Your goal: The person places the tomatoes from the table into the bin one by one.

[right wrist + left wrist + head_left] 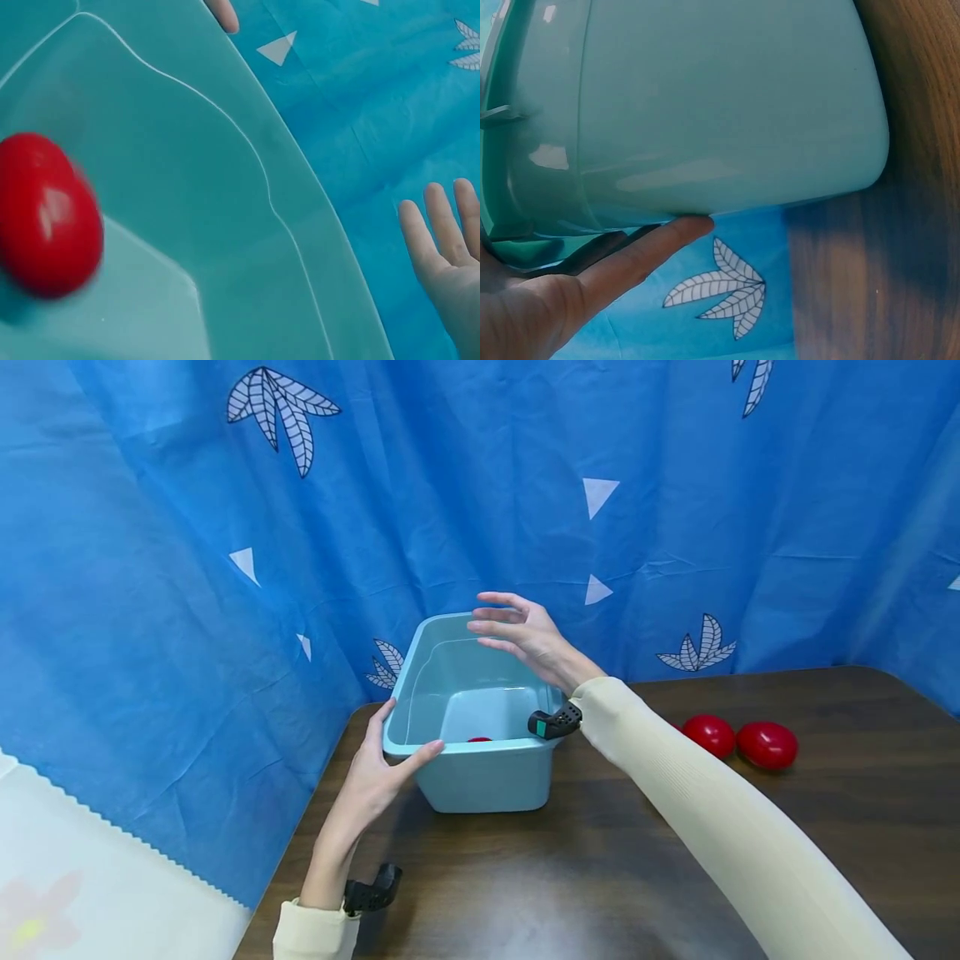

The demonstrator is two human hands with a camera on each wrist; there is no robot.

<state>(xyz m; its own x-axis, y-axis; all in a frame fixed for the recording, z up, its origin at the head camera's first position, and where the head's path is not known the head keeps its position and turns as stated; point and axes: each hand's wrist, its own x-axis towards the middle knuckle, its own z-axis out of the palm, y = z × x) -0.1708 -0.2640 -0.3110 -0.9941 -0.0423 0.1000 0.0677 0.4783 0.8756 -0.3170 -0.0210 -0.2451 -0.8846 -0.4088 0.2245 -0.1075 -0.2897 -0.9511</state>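
A light teal plastic tub (487, 777) stands on the dark wooden table (570, 877) near its far left corner. My left hand (378, 768) rests on the tub's near left corner, thumb along the front rim, fingers straight against the side. In the left wrist view a straight finger of this left hand (592, 289) lies against the tub wall (705, 105). My right hand (517, 631) hovers above the tub's far side with fingers spread and nothing in it. A red egg-shaped object (49, 214) lies inside the tub (247, 225), blurred; the right hand (450, 255) is apart from it.
Two more red egg-shaped objects (711, 735) (767, 745) lie on the table right of the tub, behind my right forearm. A blue patterned curtain (225, 568) hangs close behind and left of the tub. The table's left edge runs just beside my left hand.
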